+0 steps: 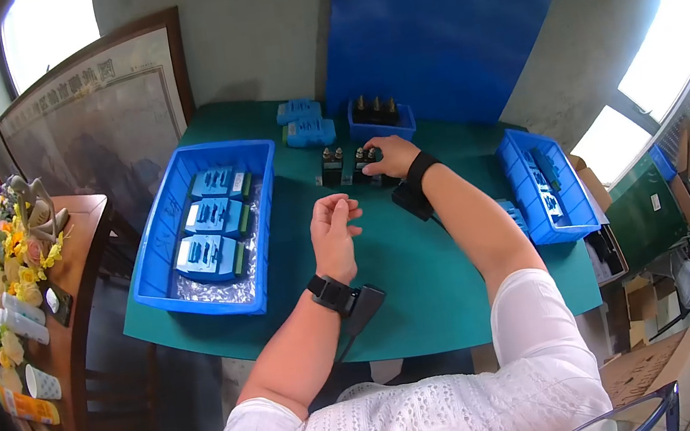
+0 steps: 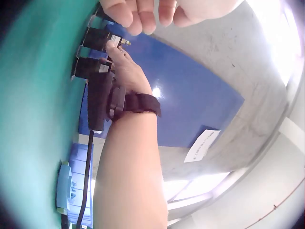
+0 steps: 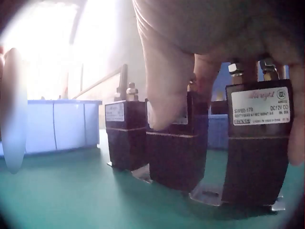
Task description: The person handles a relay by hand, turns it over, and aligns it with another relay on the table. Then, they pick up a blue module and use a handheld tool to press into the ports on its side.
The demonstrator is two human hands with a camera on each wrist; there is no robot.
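Note:
Three black contactors with white labels and metal studs on top stand in a row on the green table, the left one (image 3: 126, 136) a little apart from my right hand (image 1: 394, 156). That hand reaches down over the middle contactor (image 3: 176, 160) and the right contactor (image 3: 255, 157). Its thumb lies across the middle one's label, with other fingers behind, and a fingertip shows at the right one's far side. My left hand (image 1: 334, 234) hovers nearer to me over the table, fingers loosely bent, holding nothing. Part of the right contactor is hidden under the right hand in the head view.
A large blue bin (image 1: 154, 269) with several blue-capped units stands at the left. Behind the row are a small blue bin (image 1: 397, 130) of dark studded parts and stacked blue units (image 1: 311, 132). Another blue bin (image 1: 554, 230) sits at the right edge.

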